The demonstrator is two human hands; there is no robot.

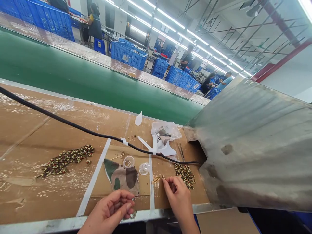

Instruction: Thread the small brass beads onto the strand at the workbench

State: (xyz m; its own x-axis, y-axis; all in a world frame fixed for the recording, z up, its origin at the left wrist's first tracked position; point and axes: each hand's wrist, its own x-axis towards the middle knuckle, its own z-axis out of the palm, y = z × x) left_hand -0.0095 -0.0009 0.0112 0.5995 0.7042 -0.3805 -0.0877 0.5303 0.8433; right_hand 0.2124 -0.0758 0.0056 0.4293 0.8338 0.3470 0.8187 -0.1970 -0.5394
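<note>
My left hand point(110, 209) is curled at the table's near edge, fingers pinched round something small I cannot make out, just below a camouflage cloth patch point(123, 177). My right hand point(177, 195) rests on the cardboard-covered table point(36, 130), its fingertips pinched at a small heap of tiny tan beads point(157, 179). Right of those fingers lies a pile of small dark patterned pieces point(186, 174). Two small clear round caps point(136, 165) sit above the cloth.
A larger pile of patterned pieces point(67, 159) lies at left. A black cable point(73, 125) crosses the table to a metal chute point(253, 143) at right. A clear tray point(165, 130), white dropper bottle point(138, 119), tweezers point(181, 151), green conveyor point(85, 78), blue crates and distant workers.
</note>
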